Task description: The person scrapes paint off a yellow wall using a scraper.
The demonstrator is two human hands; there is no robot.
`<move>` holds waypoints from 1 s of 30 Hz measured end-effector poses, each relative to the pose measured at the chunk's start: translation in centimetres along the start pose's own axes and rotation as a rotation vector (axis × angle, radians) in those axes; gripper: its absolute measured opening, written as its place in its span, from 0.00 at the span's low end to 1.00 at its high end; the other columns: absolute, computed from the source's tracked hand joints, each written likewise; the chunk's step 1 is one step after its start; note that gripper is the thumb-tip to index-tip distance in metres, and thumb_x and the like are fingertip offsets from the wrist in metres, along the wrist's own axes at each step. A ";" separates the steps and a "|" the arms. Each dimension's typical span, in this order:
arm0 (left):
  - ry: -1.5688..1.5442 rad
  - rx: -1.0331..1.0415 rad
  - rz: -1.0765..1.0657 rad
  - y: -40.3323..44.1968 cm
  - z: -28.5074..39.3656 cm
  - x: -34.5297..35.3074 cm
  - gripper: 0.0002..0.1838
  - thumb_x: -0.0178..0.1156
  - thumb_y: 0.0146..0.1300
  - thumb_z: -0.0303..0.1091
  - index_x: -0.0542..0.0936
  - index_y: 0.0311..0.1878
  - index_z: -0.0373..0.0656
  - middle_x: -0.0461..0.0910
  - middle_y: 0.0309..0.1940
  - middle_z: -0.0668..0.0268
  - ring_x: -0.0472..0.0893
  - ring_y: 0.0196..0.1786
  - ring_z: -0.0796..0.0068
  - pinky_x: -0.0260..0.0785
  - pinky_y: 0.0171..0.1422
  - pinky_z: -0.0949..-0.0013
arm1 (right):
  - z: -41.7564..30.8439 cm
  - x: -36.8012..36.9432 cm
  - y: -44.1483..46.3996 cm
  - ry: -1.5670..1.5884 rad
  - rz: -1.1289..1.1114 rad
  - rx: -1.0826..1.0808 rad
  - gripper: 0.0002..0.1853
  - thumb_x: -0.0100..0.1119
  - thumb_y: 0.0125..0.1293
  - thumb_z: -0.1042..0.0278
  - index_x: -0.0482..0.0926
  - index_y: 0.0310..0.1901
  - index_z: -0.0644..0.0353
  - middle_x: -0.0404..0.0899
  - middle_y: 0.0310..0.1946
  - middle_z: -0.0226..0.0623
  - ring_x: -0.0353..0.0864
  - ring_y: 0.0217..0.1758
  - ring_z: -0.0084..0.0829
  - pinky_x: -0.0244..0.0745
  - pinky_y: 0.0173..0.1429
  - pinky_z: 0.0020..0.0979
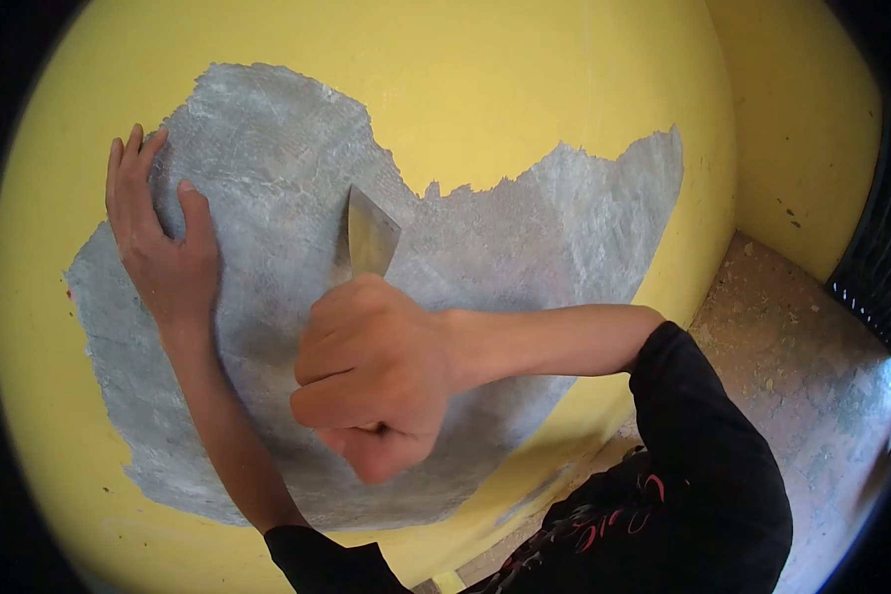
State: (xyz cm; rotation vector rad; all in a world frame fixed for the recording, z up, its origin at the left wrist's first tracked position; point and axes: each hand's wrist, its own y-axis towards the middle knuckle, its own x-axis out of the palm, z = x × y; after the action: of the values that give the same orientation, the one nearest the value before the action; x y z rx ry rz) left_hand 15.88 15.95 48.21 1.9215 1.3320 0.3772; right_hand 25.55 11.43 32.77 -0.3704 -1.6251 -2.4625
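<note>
The right hand (374, 361) is closed on the scraper (373, 238) at frame centre, the left hand (173, 259) rests open at upper left; scraping seems in hand, its next stroke needing a steady angle.

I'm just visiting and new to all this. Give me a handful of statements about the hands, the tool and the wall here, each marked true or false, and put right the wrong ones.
1. The right hand is closed around a scraper. True.
2. The left hand is clenched into a fist. False: it is open, with the thumb held apart from the fingers.
3. The wall has yellow paint around a ragged-edged grey patch. True.
4. The scraper's blade is over the yellow paint. False: it is over the grey patch.
5. The right sleeve is black. True.
</note>
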 end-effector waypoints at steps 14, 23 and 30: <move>-0.011 0.008 -0.004 -0.2 -0.2 0.0 0.20 0.50 0.60 0.31 0.74 0.57 0.43 0.70 0.62 0.57 0.63 0.69 0.56 0.53 0.72 0.55 | -0.8 -1.2 0.5 -0.040 -0.004 0.064 0.08 0.54 0.33 0.71 0.63 0.10 0.53 0.59 0.08 0.30 0.59 0.08 0.36 0.51 0.13 0.34; -0.007 0.023 0.008 -0.3 -0.2 0.1 0.20 0.50 0.60 0.31 0.74 0.57 0.43 0.71 0.62 0.57 0.63 0.69 0.55 0.54 0.71 0.55 | 0.4 -1.5 -0.2 -0.076 -0.041 0.057 0.08 0.53 0.34 0.70 0.62 0.11 0.53 0.57 0.09 0.28 0.59 0.10 0.33 0.51 0.15 0.33; -0.010 0.019 0.004 -0.2 0.1 0.2 0.20 0.51 0.61 0.31 0.74 0.57 0.43 0.71 0.61 0.57 0.64 0.69 0.56 0.54 0.71 0.55 | -0.6 -0.8 -0.4 -0.001 -0.074 0.086 0.09 0.55 0.33 0.69 0.63 0.11 0.52 0.60 0.08 0.29 0.62 0.10 0.36 0.52 0.14 0.36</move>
State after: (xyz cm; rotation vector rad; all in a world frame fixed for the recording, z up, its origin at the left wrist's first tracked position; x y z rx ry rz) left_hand 15.90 16.17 48.00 1.9396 1.3300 0.3568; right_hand 26.16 11.07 31.92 -0.3044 -1.7687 -2.4354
